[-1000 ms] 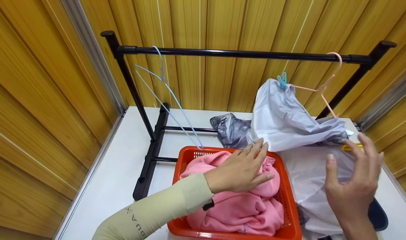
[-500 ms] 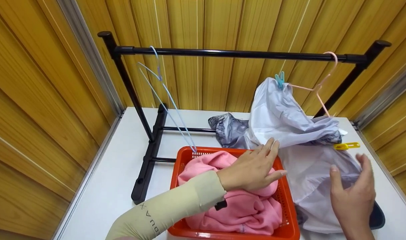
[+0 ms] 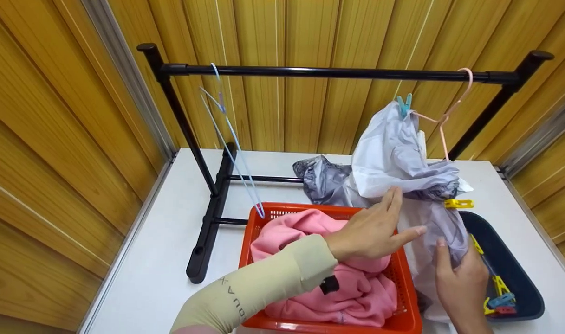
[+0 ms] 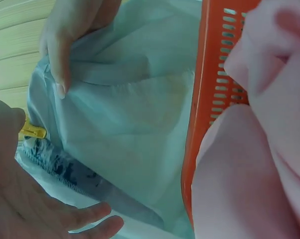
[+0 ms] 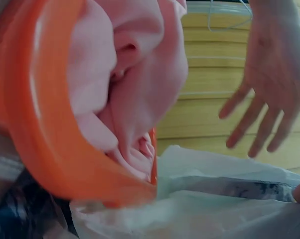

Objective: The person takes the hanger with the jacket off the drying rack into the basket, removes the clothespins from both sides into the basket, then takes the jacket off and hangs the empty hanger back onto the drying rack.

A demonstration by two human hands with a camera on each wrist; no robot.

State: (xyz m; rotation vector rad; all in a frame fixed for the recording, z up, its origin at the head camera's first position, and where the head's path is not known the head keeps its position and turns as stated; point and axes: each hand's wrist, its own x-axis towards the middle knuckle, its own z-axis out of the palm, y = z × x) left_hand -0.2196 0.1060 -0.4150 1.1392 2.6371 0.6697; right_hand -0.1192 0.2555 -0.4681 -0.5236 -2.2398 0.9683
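Note:
A thin light-grey garment (image 3: 384, 162) with dark patterned trim hangs from a pink hanger (image 3: 462, 99) on the rack. A teal clothespin (image 3: 404, 105) clips it at the hanger, and a yellow clothespin (image 3: 458, 204) is on its lower right part. My right hand (image 3: 463, 280) grips a fold of the garment below the yellow clothespin, thumb on top, as the left wrist view also shows. Fingers straight and thumb spread, my left hand (image 3: 373, 232) reaches over the basket toward the garment's lower edge. In the right wrist view it holds nothing.
An orange basket (image 3: 411, 306) with pink clothing (image 3: 305, 225) stands below the left arm. At right, a dark tray (image 3: 526, 287) holds several clothespins (image 3: 501, 300). A blue hanger (image 3: 231, 127) hangs from the black rack bar (image 3: 310, 72), its lower end near the basket's rim.
My right hand has moved left and lower and taken hold of the garment. The left hand has shifted right. The garment's lower right part has swung left, uncovering the tray.

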